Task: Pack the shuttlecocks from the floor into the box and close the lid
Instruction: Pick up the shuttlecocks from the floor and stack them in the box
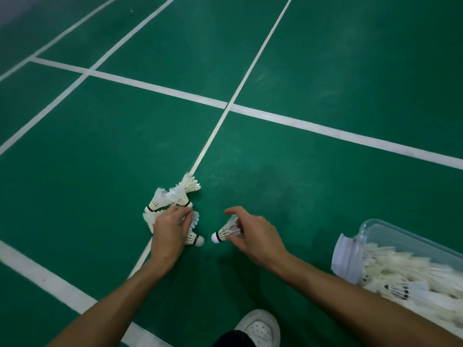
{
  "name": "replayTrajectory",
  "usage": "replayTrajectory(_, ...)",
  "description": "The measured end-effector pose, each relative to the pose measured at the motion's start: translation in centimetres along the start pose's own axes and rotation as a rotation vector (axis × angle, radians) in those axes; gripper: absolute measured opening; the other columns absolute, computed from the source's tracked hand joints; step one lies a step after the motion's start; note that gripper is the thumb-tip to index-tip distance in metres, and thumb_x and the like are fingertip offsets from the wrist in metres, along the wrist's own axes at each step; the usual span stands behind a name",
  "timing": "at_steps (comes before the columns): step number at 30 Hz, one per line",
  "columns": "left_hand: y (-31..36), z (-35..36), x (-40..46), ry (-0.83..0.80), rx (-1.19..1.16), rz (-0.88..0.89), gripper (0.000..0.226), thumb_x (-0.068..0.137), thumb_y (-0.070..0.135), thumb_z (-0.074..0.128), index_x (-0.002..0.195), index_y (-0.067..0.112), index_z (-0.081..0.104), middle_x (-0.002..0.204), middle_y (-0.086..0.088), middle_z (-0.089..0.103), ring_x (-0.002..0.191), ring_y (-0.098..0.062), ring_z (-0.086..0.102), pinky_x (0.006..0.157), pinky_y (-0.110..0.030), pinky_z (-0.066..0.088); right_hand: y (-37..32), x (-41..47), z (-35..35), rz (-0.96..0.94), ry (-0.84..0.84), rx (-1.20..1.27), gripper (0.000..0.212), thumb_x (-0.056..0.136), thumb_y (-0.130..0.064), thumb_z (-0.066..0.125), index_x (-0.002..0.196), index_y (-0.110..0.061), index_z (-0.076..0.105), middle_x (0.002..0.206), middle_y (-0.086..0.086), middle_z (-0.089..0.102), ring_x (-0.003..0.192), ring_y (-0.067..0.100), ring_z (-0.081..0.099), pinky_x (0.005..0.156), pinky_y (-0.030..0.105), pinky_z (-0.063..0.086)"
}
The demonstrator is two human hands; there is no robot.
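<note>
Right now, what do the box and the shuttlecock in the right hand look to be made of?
Box: clear, glossy plastic by the look; the white shuttlecocks inside show through its wall. Shuttlecock in the right hand: a skirt of matt white feathers, probably natural, with visible ribs, on a smooth white rounded base, possibly cork under a covering.

A green court floor [325,58] fills the view, crossed by white lines [160,89]: one runs from nine o'clock toward three, another climbs toward one o'clock, and they meet just above centre. A white perforated shoe [260,326] (partly cut off) sits at six o'clock.
</note>
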State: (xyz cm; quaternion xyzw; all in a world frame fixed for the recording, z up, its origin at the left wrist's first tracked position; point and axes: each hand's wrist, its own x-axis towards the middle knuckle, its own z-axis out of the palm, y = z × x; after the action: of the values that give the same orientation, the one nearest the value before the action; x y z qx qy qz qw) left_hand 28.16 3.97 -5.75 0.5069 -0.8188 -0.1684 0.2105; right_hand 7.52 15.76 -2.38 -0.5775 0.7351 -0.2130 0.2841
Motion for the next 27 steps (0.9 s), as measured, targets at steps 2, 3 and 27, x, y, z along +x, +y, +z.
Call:
replayTrajectory(2,2.5,-0.8,-0.1,0.004,-0.058,0.1,0.016,0.087,0.008,0.083,0.103,0.008,0.082,0.095,-0.004,0.08,0.076,-0.012,0.071,0.077,-0.028,0.063,0.4,-1.2,-1.5,0.011,0.046,0.049,0.054,0.09,-0.04,0.071,0.137,-0.041,0.046,0.109,-0.009,0.074,0.1,0.023,0.069,0.077,0.042,0.057)
replayTrajectory(3,3.9,-1.2,-0.2,0.003,-0.095,0.149,0.017,0.086,0.008,0.083,0.103,0.009,0.082,0.096,-0.003,0.08,0.078,-0.009,0.071,0.079,-0.018,0.06,0.5,-1.9,-2.4,0.017,0.07,0.077,0.054,0.089,-0.04,0.071,0.137,-0.041,0.048,0.107,-0.009,0.074,0.099,0.023,0.069,0.078,0.042,0.057)
replayTrajectory(27,27.9,1.9,-2.2,-0.171,-0.556,0.344,0.013,0.091,0.021,0.08,0.104,0.019,0.084,0.051,0.015,0.058,0.044,-0.003,0.032,0.047,-0.017,0.028,13.5,-20.7,-17.5,0.489,0.49,0.113,0.06,0.093,-0.033,0.077,0.143,-0.033,0.046,0.085,-0.017,0.059,0.075,0.005,0.062,0.061,0.028,0.054)
